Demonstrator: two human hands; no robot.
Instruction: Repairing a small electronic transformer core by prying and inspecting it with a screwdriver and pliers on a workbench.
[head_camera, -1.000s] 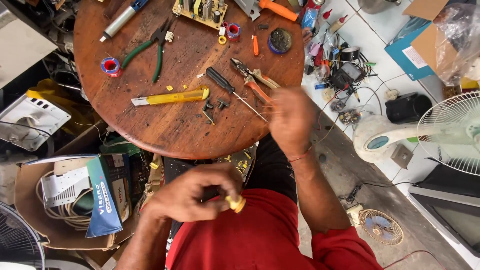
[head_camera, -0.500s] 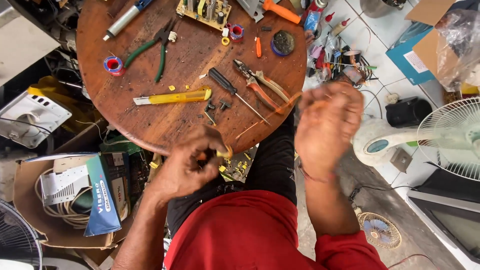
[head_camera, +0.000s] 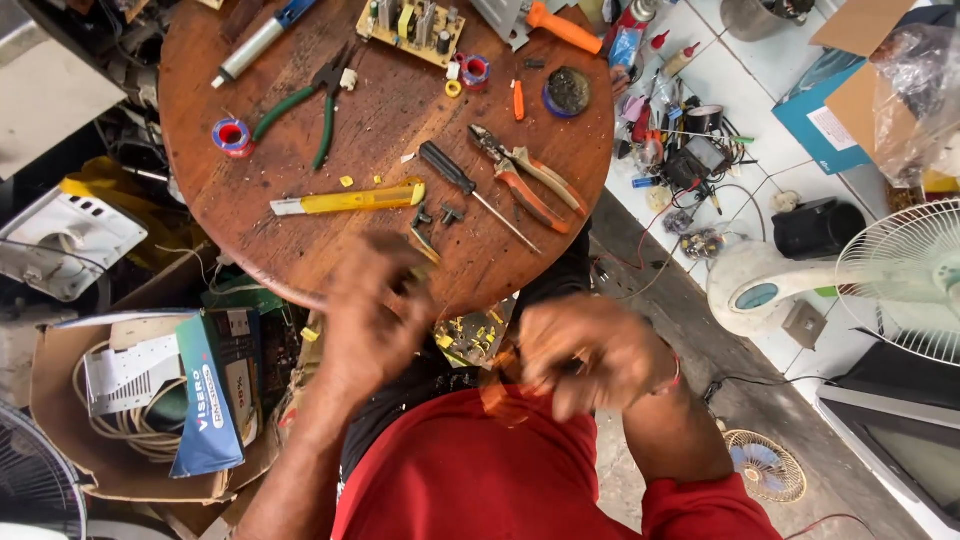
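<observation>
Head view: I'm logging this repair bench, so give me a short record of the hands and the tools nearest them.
surface: round wooden table
left hand: blurred, at the table's near edge; hold unclear
right hand: blurred, below the table edge, over the lap; hold unclear
between hands: small circuit board
nearest tools: yellow utility knife, black-handled screwdriver, orange pliers
farther back: green pliers

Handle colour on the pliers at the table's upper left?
Green, on the pliers lying on the round wooden table; clearest in the head view.
</observation>
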